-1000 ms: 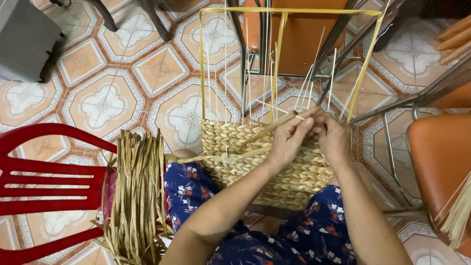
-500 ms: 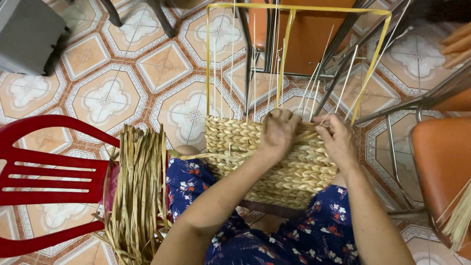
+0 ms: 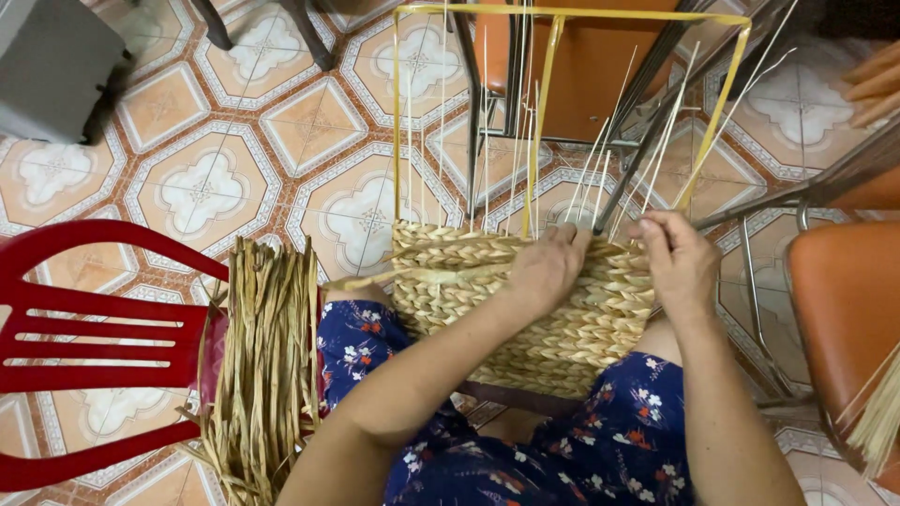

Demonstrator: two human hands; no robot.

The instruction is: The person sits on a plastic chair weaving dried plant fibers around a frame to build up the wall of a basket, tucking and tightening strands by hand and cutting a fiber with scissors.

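A half-woven basket [image 3: 525, 309] of pale straw-coloured braid sits at the centre of the frame, resting against the person's lap, which is covered in dark blue cloth with small flowers. From its top edge thin white uprights [image 3: 525, 159] rise toward the upper middle, held inside a yellow wire frame [image 3: 562, 14] that forms a rectangle across the top.

The left hand [image 3: 548, 267] lies on the upper rim of the weave, just right of centre, fingers curled down over the braid and pressing it (whether it pinches a single strand cannot be told). The right hand [image 3: 680, 262] is just beside it, further right, fingers bent in at the uprights near the rim, seemingly gripping a strand there. A loose flat strand [image 3: 375, 278] runs left from the weave toward the lower left.

In the lower left a thick bundle of dried rushes [image 3: 267, 365] lies across the seat of a red plastic chair [image 3: 84, 347]. An orange chair [image 3: 844, 328] with metal legs stands at the right edge, and a grey box [image 3: 52, 66] fills the upper left corner. The floor [image 3: 202, 187] is patterned tile in orange and white. No labels or signs are legible anywhere.
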